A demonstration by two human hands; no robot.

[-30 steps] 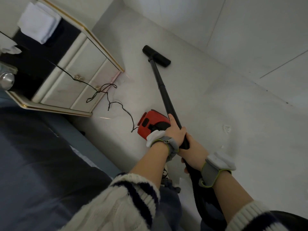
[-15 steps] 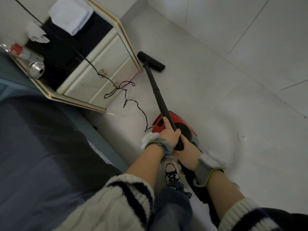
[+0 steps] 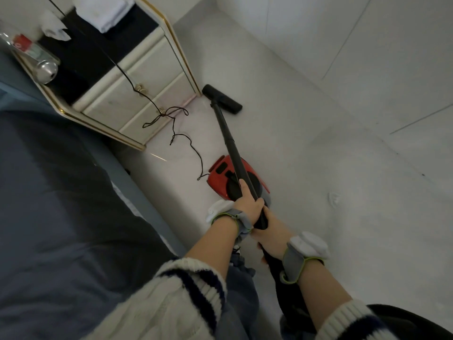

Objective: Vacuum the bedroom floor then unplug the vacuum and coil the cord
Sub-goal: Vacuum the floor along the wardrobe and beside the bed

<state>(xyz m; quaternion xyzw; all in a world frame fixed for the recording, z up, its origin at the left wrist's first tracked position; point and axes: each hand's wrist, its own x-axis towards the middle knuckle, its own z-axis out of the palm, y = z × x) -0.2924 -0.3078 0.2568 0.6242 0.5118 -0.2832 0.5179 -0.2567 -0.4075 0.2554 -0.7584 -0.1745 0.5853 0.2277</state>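
A black vacuum wand [image 3: 231, 143] runs from my hands to its floor head [image 3: 222, 98], which lies on the pale floor at the corner of the nightstand [image 3: 137, 104]. My left hand [image 3: 248, 203] grips the wand, forefinger lying along it. Just below, my right hand [image 3: 269, 233] holds the wand's lower end where the black hose [image 3: 291, 298] begins. The red vacuum body [image 3: 220, 173] sits on the floor under the wand. A thin black cord [image 3: 181, 136] trails from the nightstand top, tangles on the floor and reaches the red body.
A bed with a dark grey cover [image 3: 61, 204] fills the left side. The nightstand top holds a folded white towel [image 3: 104, 11], a crumpled tissue [image 3: 52, 28] and a metal bottle [image 3: 43, 66]. Open pale floor [image 3: 331, 155] stretches right, bounded by white walls.
The floor head has drawn back from open floor to the nightstand corner. The view has shifted, so the red body now sits further under the wand. Both hands keep their hold.
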